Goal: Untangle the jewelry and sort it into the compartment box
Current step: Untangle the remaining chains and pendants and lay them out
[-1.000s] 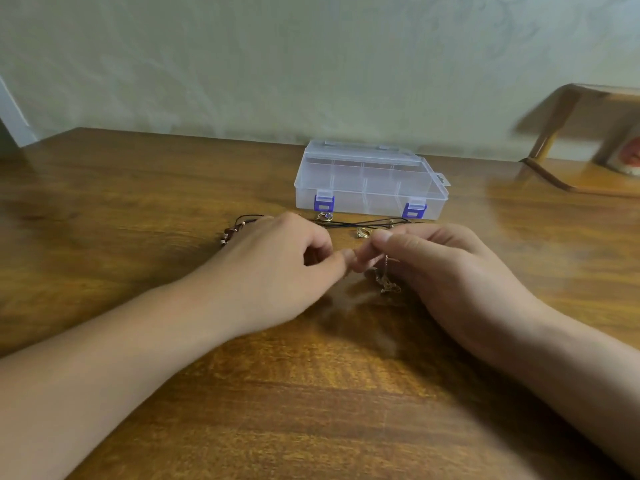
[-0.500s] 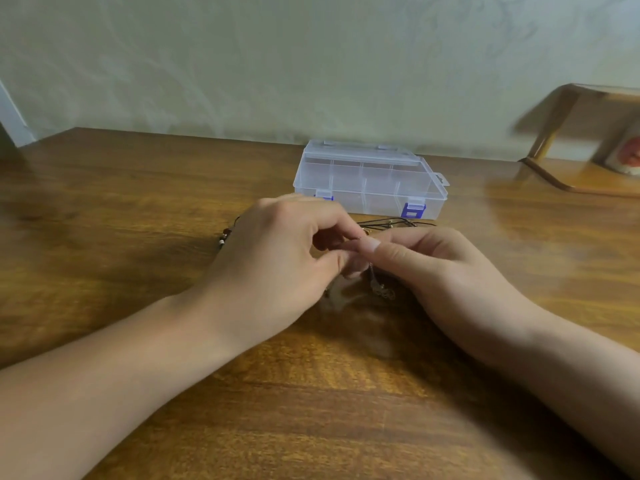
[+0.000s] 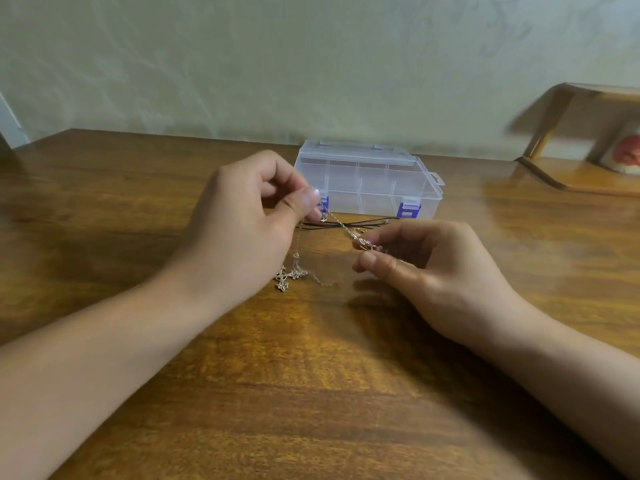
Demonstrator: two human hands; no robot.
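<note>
My left hand (image 3: 242, 233) pinches the fine gold chain (image 3: 337, 221) between thumb and forefinger, raised a little off the table, and from that pinch a strand drops to the cross pendant (image 3: 282, 278) lying on the wood below. The chain runs taut across to my right hand (image 3: 436, 268), whose fingertips hold a small knotted cluster, though it is too small and blurred for me to say just what is caught there. I think the right thing is to slacken the pull, since tension tightens a snarl, and tease loops apart gently. The black cord (image 3: 349, 224) lies behind on the table, just in front of the clear compartment box (image 3: 367, 181), which is shut, its blue latches fastened. The wooden table (image 3: 311, 393) is glossy brown; a pale wall stands behind, and a wooden stand (image 3: 568, 140) sits at far right.
</note>
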